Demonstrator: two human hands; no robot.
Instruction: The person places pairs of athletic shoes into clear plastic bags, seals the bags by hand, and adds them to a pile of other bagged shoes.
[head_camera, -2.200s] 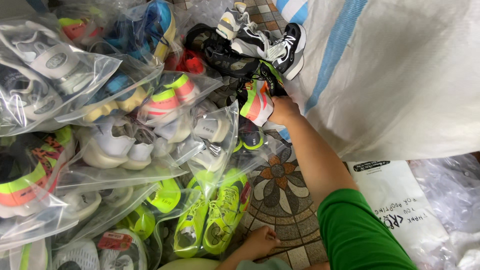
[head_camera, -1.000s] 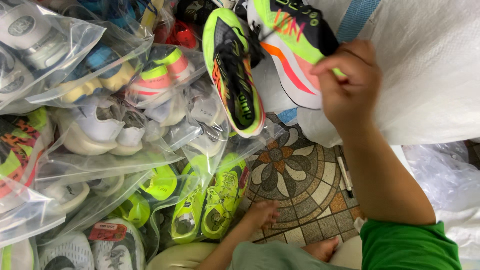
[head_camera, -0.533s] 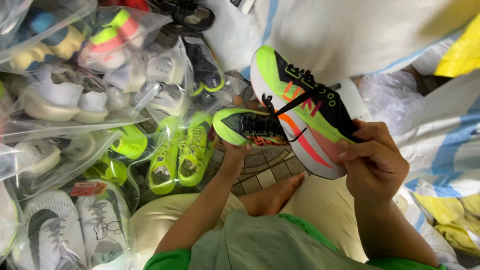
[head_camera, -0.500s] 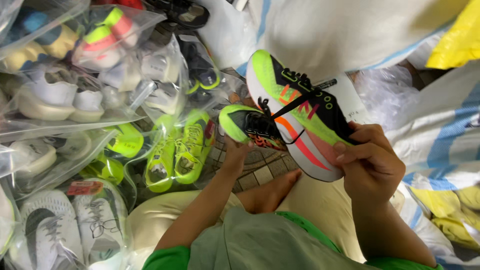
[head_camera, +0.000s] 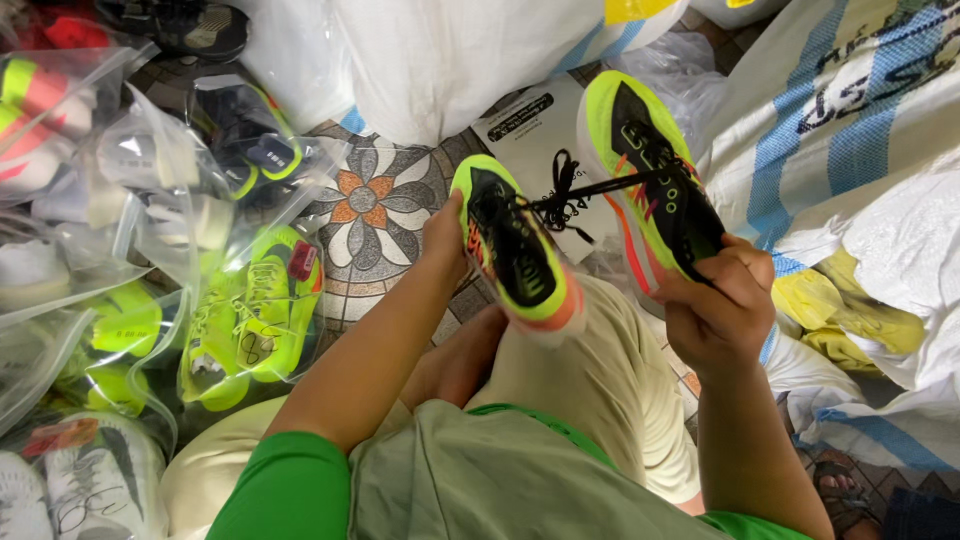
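Neon-green and black running shoes joined by knotted black laces (head_camera: 565, 195) hang above the person's lap: the left hand (head_camera: 445, 235) grips the nearer shoe (head_camera: 515, 250) at its side, fingers wrapped around it, and the right hand (head_camera: 720, 310) clamps the farther shoe (head_camera: 650, 170) at its heel, over the patterned tile floor (head_camera: 375, 200).

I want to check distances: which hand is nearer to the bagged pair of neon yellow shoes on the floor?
Left. The left hand holds a shoe just right of the bagged pair; the right hand is farther right.
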